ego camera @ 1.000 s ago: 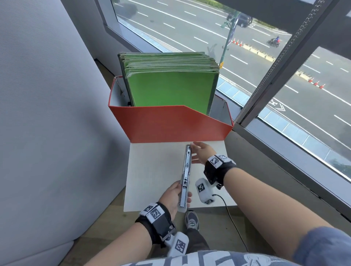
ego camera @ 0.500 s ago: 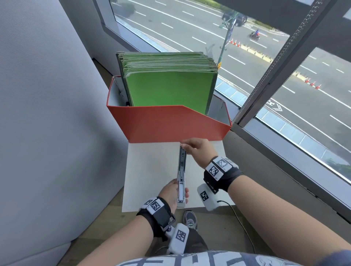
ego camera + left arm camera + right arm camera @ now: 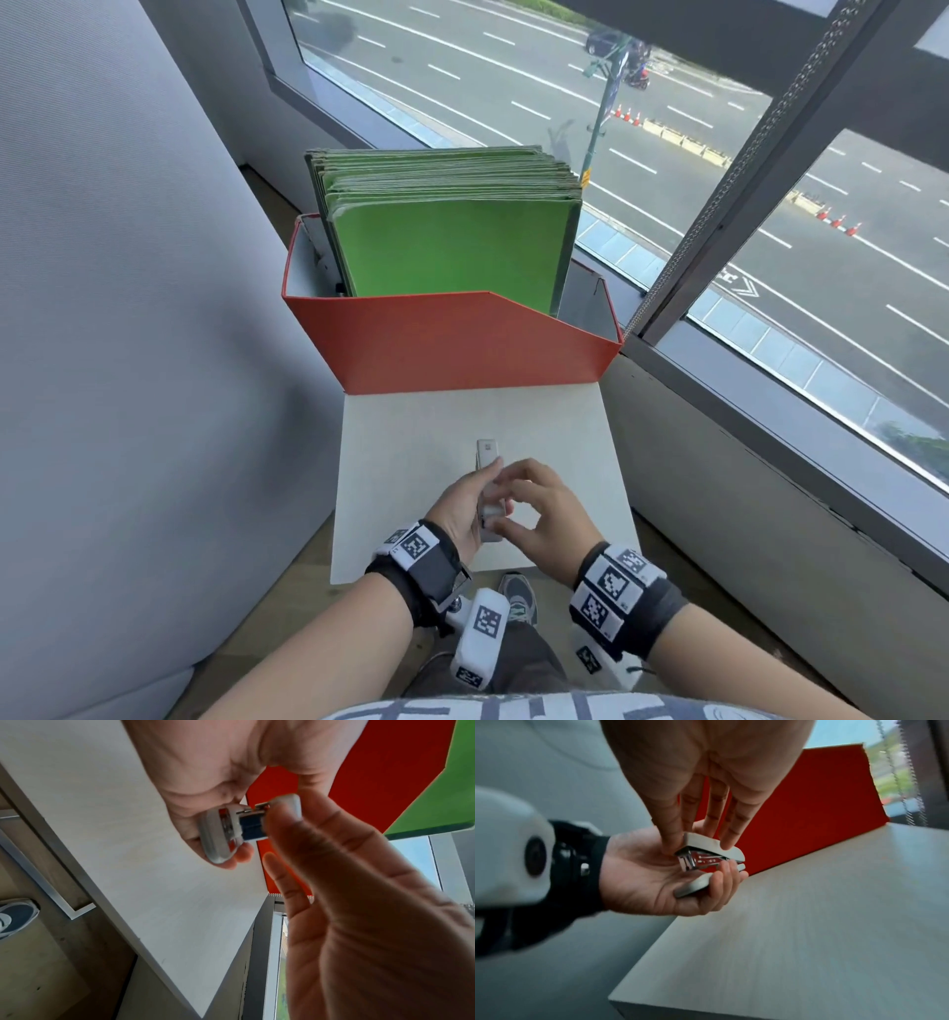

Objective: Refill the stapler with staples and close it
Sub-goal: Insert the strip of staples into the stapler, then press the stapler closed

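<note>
A small grey stapler [image 3: 488,452] is held over the near part of the white table [image 3: 411,426]. My left hand [image 3: 457,509] lies palm up under it, fingers curled round the base [image 3: 693,886]. My right hand [image 3: 539,506] comes from above and pinches the top cover [image 3: 711,843] between thumb and fingers. The cover is folded down, with a narrow gap that shows the metal magazine [image 3: 698,862]. The left wrist view shows the stapler's [image 3: 223,833] end between both hands. No loose staples are in view.
A red file box [image 3: 452,339] packed with green folders [image 3: 452,246] stands across the table's far edge. A grey padded partition [image 3: 128,308] is at the left, and a window with its sill [image 3: 770,411] at the right. My shoe [image 3: 516,596] is below the table's near edge.
The stapler was opened out long and flat, with my right hand at its far end. It is now folded nearly shut, and my right hand has come back beside my left.
</note>
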The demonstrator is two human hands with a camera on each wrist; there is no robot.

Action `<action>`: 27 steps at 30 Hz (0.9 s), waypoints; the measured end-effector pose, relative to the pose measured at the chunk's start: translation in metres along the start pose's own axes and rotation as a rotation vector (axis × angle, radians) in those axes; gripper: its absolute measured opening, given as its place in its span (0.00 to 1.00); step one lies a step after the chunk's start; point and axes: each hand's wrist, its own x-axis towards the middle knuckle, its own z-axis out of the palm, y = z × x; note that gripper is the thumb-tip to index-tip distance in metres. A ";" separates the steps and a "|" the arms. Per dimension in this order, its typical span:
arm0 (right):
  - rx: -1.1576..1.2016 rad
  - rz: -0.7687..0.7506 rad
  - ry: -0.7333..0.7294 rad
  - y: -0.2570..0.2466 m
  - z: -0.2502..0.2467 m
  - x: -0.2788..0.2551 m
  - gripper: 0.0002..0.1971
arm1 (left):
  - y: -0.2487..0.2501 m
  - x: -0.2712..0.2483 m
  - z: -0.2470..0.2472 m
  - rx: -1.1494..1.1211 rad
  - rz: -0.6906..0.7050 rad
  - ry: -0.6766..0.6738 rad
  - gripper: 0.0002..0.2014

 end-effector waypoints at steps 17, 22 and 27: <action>0.586 0.607 -0.006 0.015 0.016 -0.002 0.17 | -0.016 -0.001 -0.008 -0.015 0.079 0.044 0.13; 0.664 0.612 0.021 0.018 0.020 -0.001 0.15 | -0.015 0.001 -0.006 0.022 0.097 0.061 0.18; 0.689 0.597 0.005 0.017 0.019 0.011 0.12 | -0.008 0.009 0.004 0.153 0.106 0.146 0.21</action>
